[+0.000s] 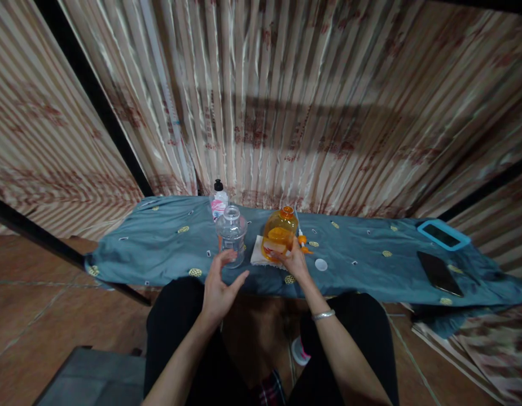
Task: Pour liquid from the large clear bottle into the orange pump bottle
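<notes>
1. Amber bottle [281,228] over the white cloth [257,255] — mouth up, long axis leaning right, gripped by the right hand's [295,261] fingers.
2. Clear bottle [231,232] upright on the surface [362,270]; left hand [220,288] near, fingers spread.
3. Three bottles, counting one black-capped bottle [219,202]; one orange pump [302,240].

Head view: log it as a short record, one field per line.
Left hand: open at clear bottle; contact unclear
Right hand: holds amber bottle
Behind clear bottle: black-capped bottle
By amber bottle: pale cloth, orange pump, white disc
Right end: phone, blue-rimmed device
Surface: patterned teal cover
</notes>
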A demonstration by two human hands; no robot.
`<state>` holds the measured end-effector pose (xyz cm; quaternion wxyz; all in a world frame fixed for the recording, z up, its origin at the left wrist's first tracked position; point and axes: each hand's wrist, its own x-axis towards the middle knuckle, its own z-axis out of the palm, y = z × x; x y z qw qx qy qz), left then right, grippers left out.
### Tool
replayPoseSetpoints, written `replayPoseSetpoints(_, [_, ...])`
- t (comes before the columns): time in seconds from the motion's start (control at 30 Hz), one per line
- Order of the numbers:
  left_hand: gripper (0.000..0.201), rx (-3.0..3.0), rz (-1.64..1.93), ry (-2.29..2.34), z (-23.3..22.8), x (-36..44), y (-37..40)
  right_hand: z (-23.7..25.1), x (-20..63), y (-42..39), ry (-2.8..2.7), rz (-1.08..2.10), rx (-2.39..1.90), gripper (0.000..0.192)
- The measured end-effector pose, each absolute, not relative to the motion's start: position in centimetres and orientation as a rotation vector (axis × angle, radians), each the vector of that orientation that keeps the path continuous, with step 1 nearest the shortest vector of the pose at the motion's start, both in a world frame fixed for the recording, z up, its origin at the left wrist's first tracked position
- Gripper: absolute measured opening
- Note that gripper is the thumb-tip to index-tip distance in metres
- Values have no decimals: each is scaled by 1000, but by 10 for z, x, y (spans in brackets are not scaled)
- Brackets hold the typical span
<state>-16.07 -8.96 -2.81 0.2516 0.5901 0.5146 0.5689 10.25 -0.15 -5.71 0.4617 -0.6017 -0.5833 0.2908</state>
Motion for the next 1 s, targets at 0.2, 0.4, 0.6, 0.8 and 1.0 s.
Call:
replayPoseSetpoints(0.2, [136,1516,1721,1600,-15,-181,-34,-65,99,-2,-1401,741,-1492,93])
replayPoseSetpoints(0.4, [131,1328,1547,1598,-21,-164,4,-70,102,-23,-1312,758,-1491,104])
replayPoseSetpoints(0.6, [87,1306,1519,1714,-17,-163,1,-68,89,-87,-1143,830,-1479,115])
replayPoseSetpoints(0.8, [83,1367,1581,1601,-8,-165,-17,-66,47,-142,-955,1085,-1346,100])
replayPoseSetpoints(1.0, [61,1539,1362,1430,12,-155,-62,-62,32,-165,-487,1386,-1114,90])
